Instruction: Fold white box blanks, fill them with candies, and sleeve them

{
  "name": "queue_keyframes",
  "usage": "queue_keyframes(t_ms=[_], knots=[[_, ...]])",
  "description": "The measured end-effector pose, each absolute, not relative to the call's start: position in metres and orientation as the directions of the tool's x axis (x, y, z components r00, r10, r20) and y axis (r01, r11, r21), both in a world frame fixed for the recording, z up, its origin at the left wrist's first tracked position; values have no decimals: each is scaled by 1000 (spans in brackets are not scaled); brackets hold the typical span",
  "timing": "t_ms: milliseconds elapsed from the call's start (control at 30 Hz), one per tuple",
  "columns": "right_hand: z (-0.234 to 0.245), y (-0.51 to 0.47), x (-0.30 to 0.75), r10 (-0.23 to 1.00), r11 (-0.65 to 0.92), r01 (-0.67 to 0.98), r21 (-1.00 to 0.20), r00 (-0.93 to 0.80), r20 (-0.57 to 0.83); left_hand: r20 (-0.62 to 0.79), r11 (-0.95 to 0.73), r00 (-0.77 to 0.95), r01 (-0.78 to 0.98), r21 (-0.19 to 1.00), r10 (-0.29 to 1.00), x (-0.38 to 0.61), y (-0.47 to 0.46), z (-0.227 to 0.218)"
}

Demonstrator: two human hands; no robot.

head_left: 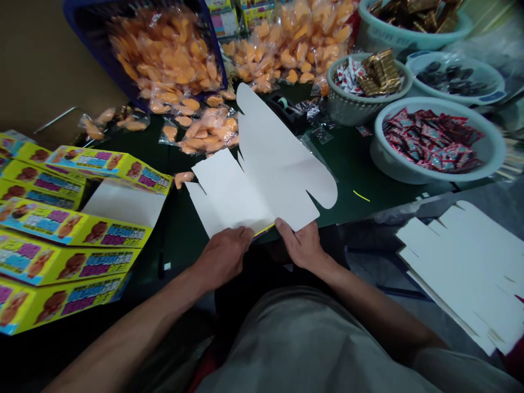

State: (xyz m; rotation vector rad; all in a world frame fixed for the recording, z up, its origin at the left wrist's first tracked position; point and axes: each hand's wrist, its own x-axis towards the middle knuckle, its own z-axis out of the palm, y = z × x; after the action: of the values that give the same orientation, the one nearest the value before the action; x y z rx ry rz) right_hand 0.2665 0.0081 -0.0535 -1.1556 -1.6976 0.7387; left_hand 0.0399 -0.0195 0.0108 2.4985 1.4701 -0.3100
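A die-cut cardboard box blank (262, 169), white side up, lies partly over the green table edge in front of me. My left hand (230, 252) grips its near edge, fingers curled around it. On the same edge, a little to the right, my right hand (302, 243) holds the board with the thumb on top and the fingers beneath. A yellow printed strip shows between the two hands, where the near edge bends. The blank's rounded flap points away to the back.
Folded yellow printed boxes (82, 234) are stacked at left. A blue basket (216, 43) spills bagged orange pieces (208, 131) behind the blank. Bowls with red packets (434, 142) and gold packets (380, 73) stand at right. More white blanks (466, 273) lie lower right.
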Motion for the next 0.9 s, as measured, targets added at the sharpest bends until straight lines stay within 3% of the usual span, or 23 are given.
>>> queue_keyframes(t_ms=[167, 400, 533, 633, 900], knots=[[-57, -2, 266, 934, 350, 243, -904, -15, 358, -51, -574, 582, 811, 113, 812, 26, -18, 5], [-63, -6, 268, 915, 388, 289, -875, -5, 404, 185, -642, 617, 753, 143, 765, 11, -13, -15], [-62, -3, 268, 919, 378, 277, -883, -2, 393, 195, -688, 662, 715, 124, 724, 12, -12, -19], [-59, -3, 269, 912, 395, 299, -869, -15, 410, 205, -696, 666, 696, 174, 717, 13, -11, -16], [-61, -3, 272, 916, 389, 334, -858, -42, 399, 79, -687, 690, 689, 232, 719, 10, -10, 0]])
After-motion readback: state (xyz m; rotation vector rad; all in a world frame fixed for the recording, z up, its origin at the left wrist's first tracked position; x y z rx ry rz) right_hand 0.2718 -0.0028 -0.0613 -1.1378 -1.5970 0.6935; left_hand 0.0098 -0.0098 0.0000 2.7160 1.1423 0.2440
